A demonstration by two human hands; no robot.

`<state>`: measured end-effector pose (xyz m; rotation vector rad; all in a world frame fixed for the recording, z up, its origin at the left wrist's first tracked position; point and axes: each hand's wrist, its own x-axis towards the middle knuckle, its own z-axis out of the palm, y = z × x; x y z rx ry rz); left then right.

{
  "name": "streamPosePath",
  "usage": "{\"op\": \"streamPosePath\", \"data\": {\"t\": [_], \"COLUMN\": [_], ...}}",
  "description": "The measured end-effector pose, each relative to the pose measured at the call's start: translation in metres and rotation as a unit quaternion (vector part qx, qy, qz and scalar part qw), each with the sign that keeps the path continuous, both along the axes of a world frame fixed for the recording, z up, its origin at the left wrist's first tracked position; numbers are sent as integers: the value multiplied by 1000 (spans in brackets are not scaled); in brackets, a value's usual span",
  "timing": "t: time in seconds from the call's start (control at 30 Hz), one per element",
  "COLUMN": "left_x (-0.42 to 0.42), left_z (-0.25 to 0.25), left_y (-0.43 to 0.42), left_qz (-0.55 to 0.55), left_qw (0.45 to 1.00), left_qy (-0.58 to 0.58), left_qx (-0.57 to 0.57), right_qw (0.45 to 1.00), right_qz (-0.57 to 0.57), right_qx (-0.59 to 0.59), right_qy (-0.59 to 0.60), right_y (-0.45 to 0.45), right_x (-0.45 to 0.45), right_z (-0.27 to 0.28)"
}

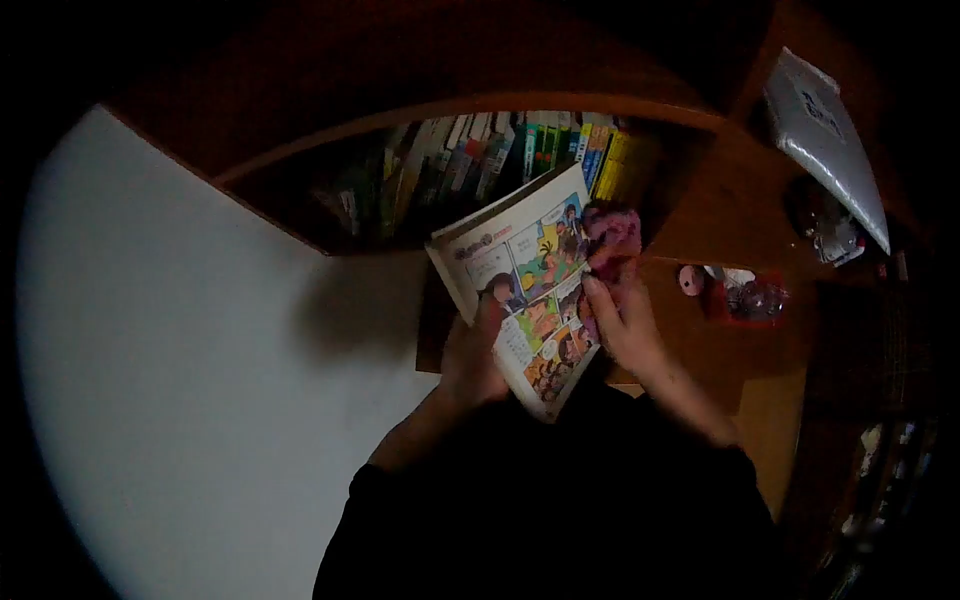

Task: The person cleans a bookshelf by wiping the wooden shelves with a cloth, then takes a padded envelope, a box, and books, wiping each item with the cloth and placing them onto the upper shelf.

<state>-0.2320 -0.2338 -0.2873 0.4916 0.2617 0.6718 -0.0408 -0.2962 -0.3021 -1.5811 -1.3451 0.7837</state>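
Observation:
A comic book [545,265] with coloured panels is tilted in front of the shelf, between my two hands. My left hand [475,350] grips its lower left edge, the thumb lying over the page. At its right edge is my right hand [630,325], closed on a pink and dark fuzzy cloth [612,235] that touches the book's right side. The fingers under the cloth are partly hidden.
Behind the book, a wooden shelf [480,103] holds a row of books [490,150]. To the right, a silver padded envelope [828,135], a clear plastic bag [835,240] and a red container [755,300] lie on brown wood. A pale wall stands left.

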Motion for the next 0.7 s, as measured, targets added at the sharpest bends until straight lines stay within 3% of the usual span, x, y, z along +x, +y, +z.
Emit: {"op": "streamPosePath", "data": {"t": [0.03,0.1,0.13,0.17,0.2,0.27,0.37,0.47,0.57,0.6,0.67,0.7], "left_x": [4,4,5,7,10,8,9,11,9,11,12,9], "left_z": [4,12,15,19,23,35,52,59,59,54,54,56], "left_y": [-1,2,2,2,2,0,3,7,12,18,19,15], "left_qz": [5,7,4,7,30,52,106,62,120,61,-3,48], "left_qw": [1000,1000,1000,1000,992,973,978,956,977,983,961,984], "left_qy": [-19,-20,-20,-20,-58,-94,0,-168,10,-132,-270,-150], "left_qx": [8,8,6,6,106,206,178,234,173,113,53,82], "right_qw": [1000,963,963,958,948,948,952,947,935,934,950,963], "right_qz": [7,-74,-71,-38,-6,3,8,17,31,32,34,36], "right_qx": [-1,80,78,18,-42,-57,-53,-1,16,-6,19,39], "right_qy": [1,248,249,283,315,313,300,320,352,356,309,263], "right_y": [-4,-13,-18,-24,-27,-36,-45,-46,-51,-52,-55,-57], "right_x": [0,-14,-9,-1,3,3,3,6,10,11,9,7], "right_z": [-4,-1,-8,-15,-19,-7,2,0,15,21,21,21]}}
